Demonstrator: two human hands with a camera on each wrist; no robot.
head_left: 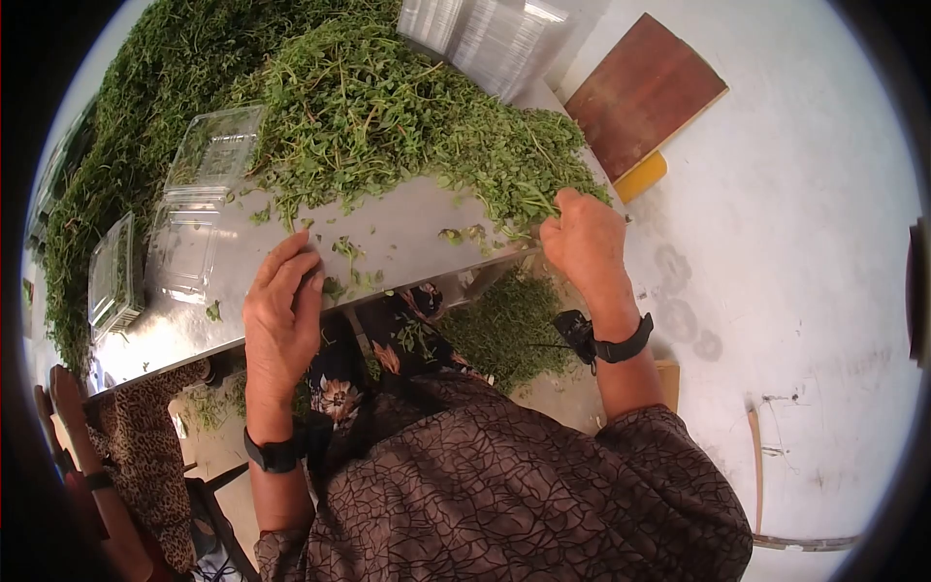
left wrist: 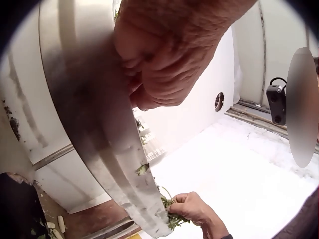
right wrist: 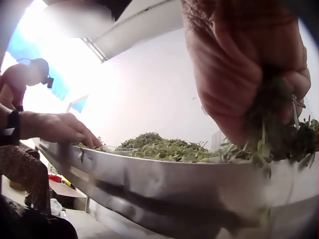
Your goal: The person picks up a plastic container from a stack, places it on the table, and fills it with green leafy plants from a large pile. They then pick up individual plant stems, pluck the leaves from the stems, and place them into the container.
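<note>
Above the front part of the metal table (head_left: pixel 412 218), my left hand (head_left: pixel 281 315) has loosely bent fingers and holds nothing visible. Small loose leaves (head_left: pixel 354 276) lie beside its fingertips. At the table's right corner, my right hand (head_left: pixel 589 242) grips a bunch of leafy green stems (right wrist: pixel 266 132). Some of the stems hang down past the table edge in the right wrist view. A large heap of the same greens (head_left: pixel 359 116) covers the back of the table, reaching right up to the right hand.
Open clear plastic boxes (head_left: pixel 184 247) stand at the left, and stacked clear containers (head_left: pixel 495 44) at the back. More greens (head_left: pixel 509 330) lie on the floor under the table edge. A brown board (head_left: pixel 645 97) leans at the right. Another person's arm (head_left: pixel 97 466) shows at far left.
</note>
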